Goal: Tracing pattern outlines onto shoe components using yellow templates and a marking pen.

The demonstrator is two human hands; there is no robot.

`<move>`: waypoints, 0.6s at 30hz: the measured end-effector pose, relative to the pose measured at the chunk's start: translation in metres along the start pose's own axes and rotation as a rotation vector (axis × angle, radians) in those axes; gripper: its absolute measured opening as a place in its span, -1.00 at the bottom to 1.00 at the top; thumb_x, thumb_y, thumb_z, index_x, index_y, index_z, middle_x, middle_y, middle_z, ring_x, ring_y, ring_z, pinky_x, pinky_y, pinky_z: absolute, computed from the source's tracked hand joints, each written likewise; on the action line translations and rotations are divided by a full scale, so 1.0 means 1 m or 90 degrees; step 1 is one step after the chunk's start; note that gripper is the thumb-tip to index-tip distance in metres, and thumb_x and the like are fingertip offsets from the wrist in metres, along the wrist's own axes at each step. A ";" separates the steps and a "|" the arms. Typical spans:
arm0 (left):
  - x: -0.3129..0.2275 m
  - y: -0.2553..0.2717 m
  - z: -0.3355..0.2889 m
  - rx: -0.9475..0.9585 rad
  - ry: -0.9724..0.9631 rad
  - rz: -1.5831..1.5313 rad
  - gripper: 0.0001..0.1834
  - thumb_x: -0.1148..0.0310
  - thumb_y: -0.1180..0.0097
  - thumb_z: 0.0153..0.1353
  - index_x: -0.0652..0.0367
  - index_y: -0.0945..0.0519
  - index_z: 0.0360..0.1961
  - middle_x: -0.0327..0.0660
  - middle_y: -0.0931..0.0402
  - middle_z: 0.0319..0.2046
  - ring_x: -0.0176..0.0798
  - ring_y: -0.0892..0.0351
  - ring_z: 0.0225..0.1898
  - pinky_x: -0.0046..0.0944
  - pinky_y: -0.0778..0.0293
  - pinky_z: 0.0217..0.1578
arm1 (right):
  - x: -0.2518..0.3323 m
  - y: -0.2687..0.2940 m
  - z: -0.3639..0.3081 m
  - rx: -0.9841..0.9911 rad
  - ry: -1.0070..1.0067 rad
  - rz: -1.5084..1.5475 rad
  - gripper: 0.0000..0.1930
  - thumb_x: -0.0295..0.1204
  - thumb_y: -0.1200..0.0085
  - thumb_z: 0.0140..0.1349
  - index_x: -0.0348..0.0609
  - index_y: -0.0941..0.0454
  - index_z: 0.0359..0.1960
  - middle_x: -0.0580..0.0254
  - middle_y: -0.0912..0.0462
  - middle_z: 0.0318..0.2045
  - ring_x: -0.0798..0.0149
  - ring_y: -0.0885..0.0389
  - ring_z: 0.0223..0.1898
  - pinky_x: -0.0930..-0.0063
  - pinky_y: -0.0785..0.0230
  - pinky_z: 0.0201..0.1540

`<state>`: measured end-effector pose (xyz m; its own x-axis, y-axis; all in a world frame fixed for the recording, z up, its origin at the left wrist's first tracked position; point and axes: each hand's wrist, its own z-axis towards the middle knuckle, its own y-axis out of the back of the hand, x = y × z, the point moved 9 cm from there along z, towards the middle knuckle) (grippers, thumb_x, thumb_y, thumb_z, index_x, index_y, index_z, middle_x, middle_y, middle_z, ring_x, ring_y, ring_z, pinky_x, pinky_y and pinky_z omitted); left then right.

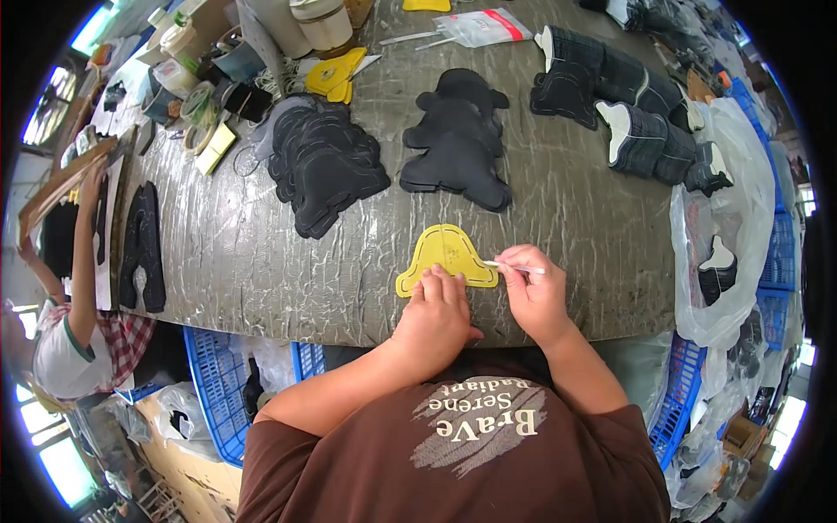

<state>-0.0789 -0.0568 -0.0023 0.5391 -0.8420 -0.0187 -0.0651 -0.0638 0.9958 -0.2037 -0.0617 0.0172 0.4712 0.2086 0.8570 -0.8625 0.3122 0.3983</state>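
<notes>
A yellow bell-shaped template (443, 246) with slots cut along its outline lies on the table in front of me. My left hand (436, 318) rests flat on its lower edge, fingers stretched out and holding nothing. At the template's right corner, my right hand (536, 296) pinches a thin white marking pen (494, 263), its tip at the slotted edge. Whether a dark piece lies beneath the template cannot be seen. Beyond it stand two stacks of black cut pieces, one stack (327, 166) to the left and another stack (458, 139) in the middle.
Bundles of dark pieces with white parts (641, 144) lie at the right, beside a clear plastic bag (728, 235). Yellow templates (336, 74), cups and jars crowd the far left. Blue crates (214, 383) stand below the table edge. A co-worker (78, 340) lifts a wooden frame at left.
</notes>
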 end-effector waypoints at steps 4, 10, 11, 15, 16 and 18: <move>0.000 0.000 0.001 -0.002 -0.002 0.001 -0.11 -0.20 -0.10 0.08 0.49 -0.45 0.12 0.39 -0.41 0.02 0.26 -0.46 0.07 -0.06 -0.49 0.04 | 0.006 -0.006 0.007 0.007 0.027 -0.034 -0.92 -0.68 -0.08 0.22 -0.28 -0.43 -0.34 0.06 -0.63 -0.37 0.22 -0.65 -0.35 0.45 -0.49 -0.29; -0.001 0.003 -0.001 -0.004 -0.009 0.011 -0.11 -0.20 -0.12 0.06 0.49 -0.45 0.12 0.40 -0.40 0.02 0.26 -0.47 0.06 -0.09 -0.51 0.01 | 0.006 -0.003 0.000 0.017 0.013 -0.040 -0.88 -0.67 -0.08 0.18 -0.24 -0.41 -0.34 0.07 -0.59 -0.38 0.04 -0.61 -0.38 0.33 -0.46 -0.33; -0.001 0.003 -0.001 -0.003 -0.004 0.011 -0.10 -0.20 -0.12 0.06 0.49 -0.45 0.12 0.40 -0.40 0.03 0.26 -0.47 0.06 -0.10 -0.52 0.00 | 0.005 0.000 -0.002 0.008 0.003 -0.038 -0.88 -0.68 -0.08 0.18 -0.24 -0.40 -0.34 0.06 -0.59 -0.39 0.04 -0.61 -0.38 0.33 -0.46 -0.33; 0.000 0.001 0.000 -0.009 -0.007 0.000 -0.10 -0.19 -0.13 0.06 0.50 -0.44 0.13 0.41 -0.40 0.03 0.26 -0.47 0.05 -0.11 -0.53 -0.01 | 0.002 0.007 -0.009 -0.019 -0.003 -0.031 -0.88 -0.70 -0.05 0.17 -0.25 -0.39 -0.35 0.04 -0.58 -0.40 0.03 -0.61 -0.38 0.34 -0.46 -0.33; 0.000 0.002 0.000 -0.010 -0.009 0.001 -0.10 -0.19 -0.13 0.06 0.50 -0.44 0.13 0.41 -0.40 0.03 0.25 -0.47 0.05 -0.11 -0.53 -0.01 | 0.001 0.009 -0.011 -0.020 -0.004 -0.031 -0.88 -0.70 -0.05 0.17 -0.25 -0.39 -0.35 0.04 -0.58 -0.40 0.03 -0.61 -0.38 0.34 -0.46 -0.33; -0.001 0.002 0.000 -0.012 -0.014 0.003 -0.10 -0.19 -0.14 0.05 0.50 -0.44 0.13 0.41 -0.40 0.03 0.25 -0.47 0.05 -0.11 -0.53 -0.01 | -0.002 0.011 -0.015 -0.011 -0.019 -0.048 -0.93 -0.66 -0.06 0.23 -0.28 -0.41 -0.33 0.03 -0.59 -0.37 0.19 -0.66 -0.32 0.43 -0.51 -0.26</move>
<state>-0.0795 -0.0558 0.0001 0.5206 -0.8536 -0.0159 -0.0514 -0.0500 0.9974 -0.2115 -0.0448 0.0145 0.5281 0.1559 0.8348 -0.8218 0.3415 0.4561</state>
